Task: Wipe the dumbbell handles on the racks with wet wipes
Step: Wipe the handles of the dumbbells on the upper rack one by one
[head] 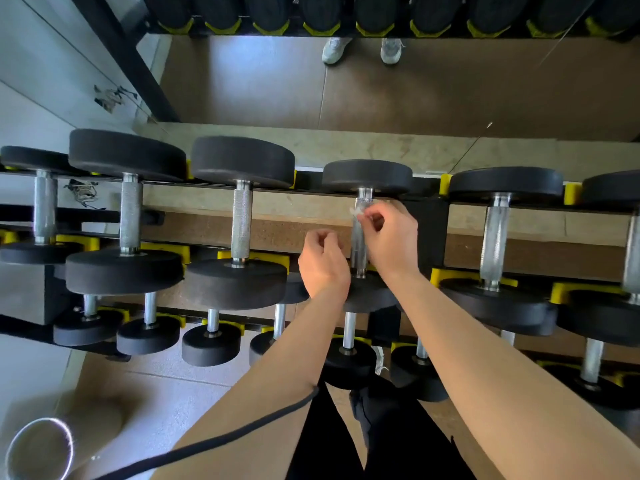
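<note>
On the upper tier of the rack (429,230), near its middle: a dumbbell (367,176) lies across the two rails, its black end plates in yellow cradles (446,275).
Handle: the knurled metal handle (358,247) of this dumbbell runs from the far rail to the near rail, between the two hands.
Wet wipe (354,211): a small white scrap at the far end of the handle, just under the far plate, touching the metal.
Right hand (391,237): fingertips and thumb pinch the wet wipe against the right side of the handle, the other fingers curled.
Left hand (323,265): just left of the handle's near end, fingers curled into a loose fist with nothing visible in it; whether it touches the metal is unclear.
Neighbours: more dumbbells on the same tier, one to the left (241,223) and one to the right (496,237).
Lower tier: a row of smaller dumbbells (211,344) along the rack's near edge.
Cable (242,434): a black cord crosses the left forearm.
</note>
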Demonstrator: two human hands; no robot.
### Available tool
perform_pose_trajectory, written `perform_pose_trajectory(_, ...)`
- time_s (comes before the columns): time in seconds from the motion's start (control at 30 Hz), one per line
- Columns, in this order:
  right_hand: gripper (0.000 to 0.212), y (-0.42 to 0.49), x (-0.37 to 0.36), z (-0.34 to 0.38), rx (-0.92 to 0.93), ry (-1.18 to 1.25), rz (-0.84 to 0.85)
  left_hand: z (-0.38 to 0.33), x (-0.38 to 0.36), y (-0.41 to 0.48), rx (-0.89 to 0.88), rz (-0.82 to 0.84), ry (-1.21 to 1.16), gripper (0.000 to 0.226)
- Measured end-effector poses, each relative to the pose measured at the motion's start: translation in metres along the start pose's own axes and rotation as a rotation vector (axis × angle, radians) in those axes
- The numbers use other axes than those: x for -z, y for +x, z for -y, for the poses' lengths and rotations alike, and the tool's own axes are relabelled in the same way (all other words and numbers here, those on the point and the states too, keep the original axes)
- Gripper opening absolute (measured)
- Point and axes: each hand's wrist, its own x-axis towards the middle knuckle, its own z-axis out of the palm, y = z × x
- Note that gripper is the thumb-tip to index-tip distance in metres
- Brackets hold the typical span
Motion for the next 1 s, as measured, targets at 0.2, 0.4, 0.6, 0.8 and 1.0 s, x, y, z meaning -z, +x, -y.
perform_pose_trajectory(0.2, 0.004, -0.021, 0.02, -0.004, -0.038, -0.069, 0.341, 0.001, 0.015, 0.005, -0.237, 0.298, 0.225, 0.02)
perform_pose_trajectory(0.4, 0.017, -0.033, 0.021, 0.0, -0.195, 0.181, 0.197, -0.008, 0.02, 0.012, -0.289, 0.369, 0.255, 0.019)
perform_pose_trajectory(0.6, 0.017, -0.046, 0.011, 0.003, -0.398, 0.211, -0.031, -0.026, -0.001, 0.029, -0.272, 0.108, 0.177, 0.015)
perform_pose_trajectory(0.8, 0.018, -0.049, -0.002, -0.004, -0.468, 0.183, -0.089, -0.02, -0.013, 0.037, -0.356, 0.109, 0.28, 0.014)
perform_pose_trajectory(1.0, 0.018, -0.048, -0.002, -0.006, -0.475, 0.189, -0.07, -0.009, -0.007, 0.034, -0.381, 0.181, 0.299, 0.029)
